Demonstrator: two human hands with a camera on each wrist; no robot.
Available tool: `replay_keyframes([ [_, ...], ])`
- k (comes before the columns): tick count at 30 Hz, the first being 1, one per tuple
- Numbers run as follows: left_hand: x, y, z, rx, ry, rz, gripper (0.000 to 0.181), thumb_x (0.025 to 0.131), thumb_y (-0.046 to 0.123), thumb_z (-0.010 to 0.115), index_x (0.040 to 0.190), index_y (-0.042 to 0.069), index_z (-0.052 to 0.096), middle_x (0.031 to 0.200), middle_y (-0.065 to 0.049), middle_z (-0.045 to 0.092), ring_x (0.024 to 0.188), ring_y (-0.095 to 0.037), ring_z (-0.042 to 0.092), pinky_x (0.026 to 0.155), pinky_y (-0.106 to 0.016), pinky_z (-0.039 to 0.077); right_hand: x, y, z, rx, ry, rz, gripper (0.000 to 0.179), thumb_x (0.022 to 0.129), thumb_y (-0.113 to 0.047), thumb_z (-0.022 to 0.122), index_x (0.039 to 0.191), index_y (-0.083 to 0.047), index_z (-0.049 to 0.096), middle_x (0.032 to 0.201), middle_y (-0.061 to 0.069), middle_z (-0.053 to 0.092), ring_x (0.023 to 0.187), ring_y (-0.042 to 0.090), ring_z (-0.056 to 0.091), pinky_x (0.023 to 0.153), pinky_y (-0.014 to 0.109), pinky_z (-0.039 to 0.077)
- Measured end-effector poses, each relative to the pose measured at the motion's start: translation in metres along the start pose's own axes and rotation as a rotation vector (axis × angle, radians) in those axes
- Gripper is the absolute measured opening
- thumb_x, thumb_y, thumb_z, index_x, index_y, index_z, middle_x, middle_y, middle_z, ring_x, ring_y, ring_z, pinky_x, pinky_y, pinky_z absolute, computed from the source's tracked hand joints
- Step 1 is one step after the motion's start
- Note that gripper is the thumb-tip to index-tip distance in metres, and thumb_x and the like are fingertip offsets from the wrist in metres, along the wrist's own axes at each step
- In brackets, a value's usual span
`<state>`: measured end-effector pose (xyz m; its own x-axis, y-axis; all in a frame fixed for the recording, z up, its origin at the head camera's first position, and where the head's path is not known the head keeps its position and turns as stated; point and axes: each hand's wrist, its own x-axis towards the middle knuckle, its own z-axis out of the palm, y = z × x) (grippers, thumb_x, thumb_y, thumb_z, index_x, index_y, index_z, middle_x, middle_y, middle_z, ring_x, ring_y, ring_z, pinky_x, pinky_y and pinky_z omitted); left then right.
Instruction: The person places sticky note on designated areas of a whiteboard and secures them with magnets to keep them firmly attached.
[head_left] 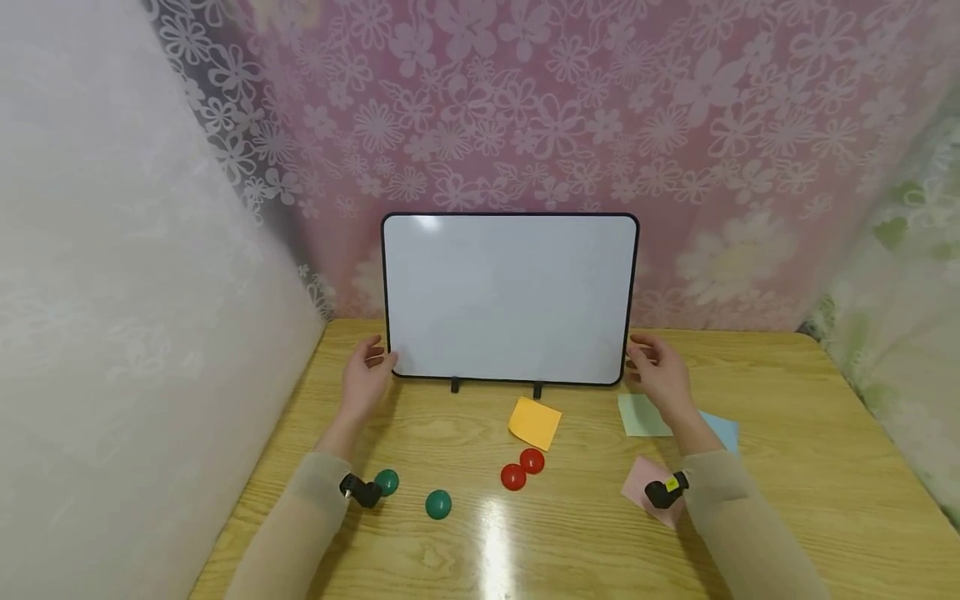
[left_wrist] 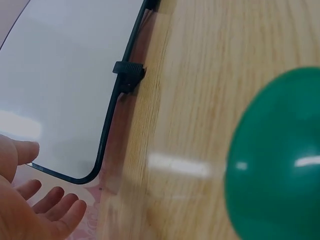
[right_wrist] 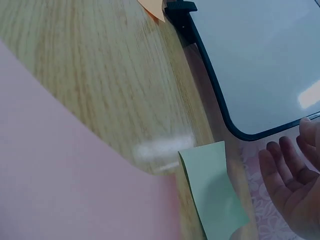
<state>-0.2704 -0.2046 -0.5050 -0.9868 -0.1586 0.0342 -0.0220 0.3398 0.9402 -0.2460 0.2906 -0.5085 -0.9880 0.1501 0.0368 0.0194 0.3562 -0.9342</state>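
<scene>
A white board (head_left: 510,300) with a thin black frame stands upright on two black feet (head_left: 537,391). My left hand (head_left: 365,379) is at its lower left edge. In the left wrist view the thumb (left_wrist: 27,151) overlaps the board's face, while the loosely bent fingers (left_wrist: 70,217) show outside the frame. At the opposite edge is my right hand (head_left: 663,375), its thumb tip (right_wrist: 307,127) right at the frame. The other fingers of that hand are spread loosely beside the board, below the edge in the right wrist view.
An orange sticky note (head_left: 535,423) and two red round pieces (head_left: 513,477) lie before the board. Two green round pieces (head_left: 438,504) are at left. Green (head_left: 643,417), blue (head_left: 722,431) and pink (head_left: 645,483) paper notes lie around the right arm. Flowered cloth (head_left: 495,100) hangs behind.
</scene>
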Motion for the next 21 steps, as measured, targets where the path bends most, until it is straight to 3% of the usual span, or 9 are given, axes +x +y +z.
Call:
replay_keyframes([
  [12,-0.024,-0.005,-0.006,0.095,-0.05,0.097,0.062,0.106,0.019,0.07,0.159,-0.001,0.045,0.155,-0.028,0.043,0.14,-0.045,0.043,0.112,-0.059,0.043,-0.025,-0.005,0.0,-0.142,-0.074,0.0,0.051,0.113,-0.037,0.057,0.149,0.0,0.054,0.134,0.026,0.064,0.117,0.042,0.066,0.09,0.045,0.062],
  [21,-0.042,-0.001,-0.01,0.235,-0.164,0.224,0.055,0.102,0.019,0.076,0.151,0.001,0.057,0.148,-0.024,0.057,0.136,-0.043,0.051,0.105,-0.062,0.048,-0.038,-0.012,0.015,-0.296,-0.2,-0.062,0.046,0.112,-0.038,0.06,0.143,-0.005,0.062,0.125,0.019,0.071,0.105,0.034,0.071,0.082,0.041,0.061],
])
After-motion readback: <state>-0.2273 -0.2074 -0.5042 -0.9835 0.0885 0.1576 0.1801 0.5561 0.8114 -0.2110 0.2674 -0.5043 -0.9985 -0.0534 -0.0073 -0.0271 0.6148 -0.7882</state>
